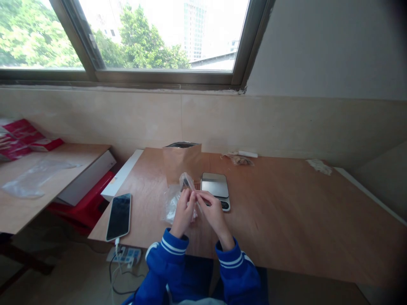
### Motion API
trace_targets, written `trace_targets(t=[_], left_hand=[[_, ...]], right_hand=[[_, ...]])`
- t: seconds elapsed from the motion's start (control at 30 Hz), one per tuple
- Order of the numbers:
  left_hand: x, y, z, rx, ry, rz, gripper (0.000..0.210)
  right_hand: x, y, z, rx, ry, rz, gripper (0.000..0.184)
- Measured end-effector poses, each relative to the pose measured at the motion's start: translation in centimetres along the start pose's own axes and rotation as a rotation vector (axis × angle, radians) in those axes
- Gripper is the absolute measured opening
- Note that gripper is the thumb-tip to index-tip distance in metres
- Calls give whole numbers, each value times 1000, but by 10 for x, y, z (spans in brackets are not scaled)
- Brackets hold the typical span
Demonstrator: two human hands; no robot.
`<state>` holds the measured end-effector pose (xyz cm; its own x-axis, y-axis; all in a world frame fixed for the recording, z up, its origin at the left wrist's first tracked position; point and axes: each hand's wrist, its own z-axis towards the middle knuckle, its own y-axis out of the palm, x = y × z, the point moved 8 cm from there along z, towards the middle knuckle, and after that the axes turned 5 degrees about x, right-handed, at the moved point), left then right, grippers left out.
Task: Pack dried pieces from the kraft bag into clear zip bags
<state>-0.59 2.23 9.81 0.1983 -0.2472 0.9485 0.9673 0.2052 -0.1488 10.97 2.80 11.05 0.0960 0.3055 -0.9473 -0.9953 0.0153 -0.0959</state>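
Note:
Both of my hands meet in front of me over the wooden table. My left hand [184, 209] and my right hand [211, 208] pinch a small clear plastic bag [187, 181] by its gathered part, and its end sticks up past my fingers. Something dark shows inside it, too small to name. Under and left of my left hand lies a pile of clear plastic bags [172, 203]. A kitchen scale [214, 184] with a steel top sits just beyond my right hand. Behind the bags an open brown kraft pouch [182, 160] stands upright.
A phone [118, 217] on a charging cable lies at the table's left edge, above a power strip [127, 255]. By the wall rest a bag of brown pieces [241, 160] and a white crumpled item [319, 166]. A second table [63, 159] stands left, with pink boxes.

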Motion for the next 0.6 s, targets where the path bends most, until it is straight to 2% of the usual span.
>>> trace_targets(t=[0.13, 0.37, 0.47, 0.6], left_hand=[[6, 3, 1, -63, 33, 18, 26], [8, 2, 0, -95, 63, 24, 26], [11, 2, -1, -84, 73, 27, 28], [14, 4, -4, -42, 83, 64, 27]], right_hand=[[1, -5, 0, 22, 7, 41, 23], [6, -10, -3, 47, 41, 105, 21], [6, -10, -6, 71, 59, 114, 21], [12, -4, -13, 134, 164, 206, 25]])
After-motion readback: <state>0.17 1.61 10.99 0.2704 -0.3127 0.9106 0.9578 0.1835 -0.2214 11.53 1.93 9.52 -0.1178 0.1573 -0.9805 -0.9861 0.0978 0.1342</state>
